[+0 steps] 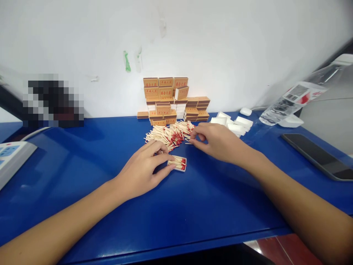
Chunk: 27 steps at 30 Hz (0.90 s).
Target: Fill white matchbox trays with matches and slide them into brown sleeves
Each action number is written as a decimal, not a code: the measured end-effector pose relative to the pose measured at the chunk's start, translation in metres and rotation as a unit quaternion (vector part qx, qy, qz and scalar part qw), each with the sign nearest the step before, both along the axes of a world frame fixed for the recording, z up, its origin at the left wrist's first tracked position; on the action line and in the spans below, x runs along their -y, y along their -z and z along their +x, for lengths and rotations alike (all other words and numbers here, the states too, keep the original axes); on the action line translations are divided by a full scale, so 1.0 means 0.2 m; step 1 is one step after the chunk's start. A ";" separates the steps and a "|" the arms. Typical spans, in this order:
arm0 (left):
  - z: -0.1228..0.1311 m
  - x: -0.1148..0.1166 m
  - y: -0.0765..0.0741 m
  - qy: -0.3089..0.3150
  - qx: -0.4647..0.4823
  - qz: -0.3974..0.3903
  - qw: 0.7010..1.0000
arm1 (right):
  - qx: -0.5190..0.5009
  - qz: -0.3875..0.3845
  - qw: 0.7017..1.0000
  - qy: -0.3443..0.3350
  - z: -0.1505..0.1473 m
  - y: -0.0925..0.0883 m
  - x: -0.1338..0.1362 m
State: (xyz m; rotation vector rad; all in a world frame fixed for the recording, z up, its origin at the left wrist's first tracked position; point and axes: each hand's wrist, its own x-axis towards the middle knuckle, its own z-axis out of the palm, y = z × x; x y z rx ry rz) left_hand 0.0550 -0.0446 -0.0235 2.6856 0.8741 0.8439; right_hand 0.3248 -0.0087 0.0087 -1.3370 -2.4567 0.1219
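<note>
A small white matchbox tray [178,163] partly filled with red-tipped matches lies on the blue table [110,206]. My left hand [143,167] holds this tray by its left end, thumb and fingers closed on it. Behind it lies a loose pile of matches [171,133]. My right hand [217,141] rests at the pile's right edge, its fingertips pinched on a few matches there.
Stacked brown matchboxes [172,101] stand against the white wall. Empty white trays [233,123] lie to their right. A clear plastic bottle [292,99] and a dark phone [317,154] are at the right, a white device [11,158] at the left edge.
</note>
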 end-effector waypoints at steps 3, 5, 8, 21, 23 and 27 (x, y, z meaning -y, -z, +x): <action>0.00 0.01 0.00 0.001 -0.004 0.002 1.000 | -0.046 -0.052 0.996 -0.050 -0.05 -0.03 0.06; 0.00 0.01 -0.01 0.002 -0.008 -0.002 1.000 | -0.046 -0.099 0.991 -0.076 -0.08 -0.05 0.12; 0.00 0.01 -0.01 -0.001 -0.017 -0.011 1.000 | -0.019 -0.114 0.990 -0.080 -0.11 -0.06 0.17; 0.01 0.01 -0.02 0.009 -0.011 -0.006 1.000 | -0.005 -0.083 0.992 -0.097 -0.05 -0.06 0.13; 0.00 0.01 -0.02 0.014 -0.011 -0.005 1.000 | 0.003 -0.049 0.995 -0.087 -0.02 -0.05 0.09; 0.00 0.02 -0.02 0.041 -0.016 -0.004 0.999 | 0.030 -0.014 0.997 -0.063 0.03 -0.01 0.02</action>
